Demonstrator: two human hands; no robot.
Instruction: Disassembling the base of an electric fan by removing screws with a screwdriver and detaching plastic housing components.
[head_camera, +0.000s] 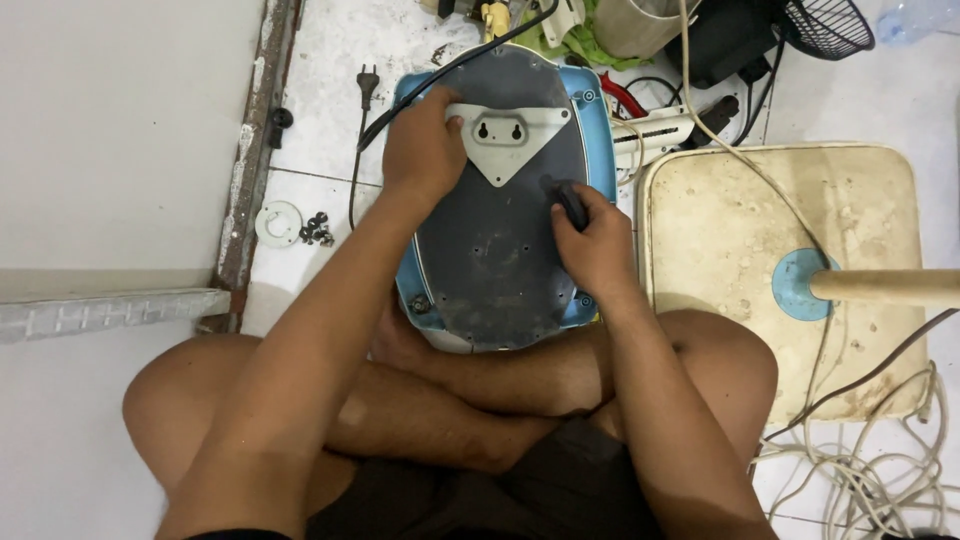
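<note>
A blue appliance base (590, 120) lies upside down against my crossed legs, its dark grey bottom plate (490, 250) facing up. A white triangular bracket (507, 135) with two keyhole slots sits on the plate's far half. My left hand (420, 145) presses on the bracket's left arm and the base's edge. My right hand (595, 245) grips a black-handled screwdriver (568, 200), its tip down on the plate just right of the bracket.
A black power cord and plug (367, 80) run past the base's left side. A white washer (278, 222) and several small dark screws (317, 230) lie on the tiled floor at left. A dirty cream fan base (730, 230) with a pole (885, 286) stands at right, cables around it.
</note>
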